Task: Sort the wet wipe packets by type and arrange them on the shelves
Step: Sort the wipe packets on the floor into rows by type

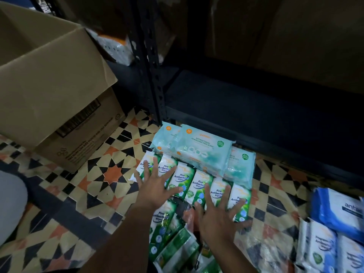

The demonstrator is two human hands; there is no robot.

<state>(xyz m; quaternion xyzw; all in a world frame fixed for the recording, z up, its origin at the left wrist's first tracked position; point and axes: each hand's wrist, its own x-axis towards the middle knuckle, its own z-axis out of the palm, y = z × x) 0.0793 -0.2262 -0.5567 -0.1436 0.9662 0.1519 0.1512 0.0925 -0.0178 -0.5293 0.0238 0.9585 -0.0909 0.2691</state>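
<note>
hands first: left hand [155, 186] and right hand [218, 211] hover, fingers spread, holding nothing, over a row of green pine wipe packets [199, 186] on the tiled floor [94, 174]. packets look soft, slick, light; best grasped by their long edges. dark shelf [246, 99] waits beyond.

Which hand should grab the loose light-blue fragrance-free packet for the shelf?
Probably the left hand. Its spread fingers reach the far end of the green pine wipe row, just below the light-blue fragrance-free packet. The right hand lies open nearer the camera, farther from that packet.
</note>
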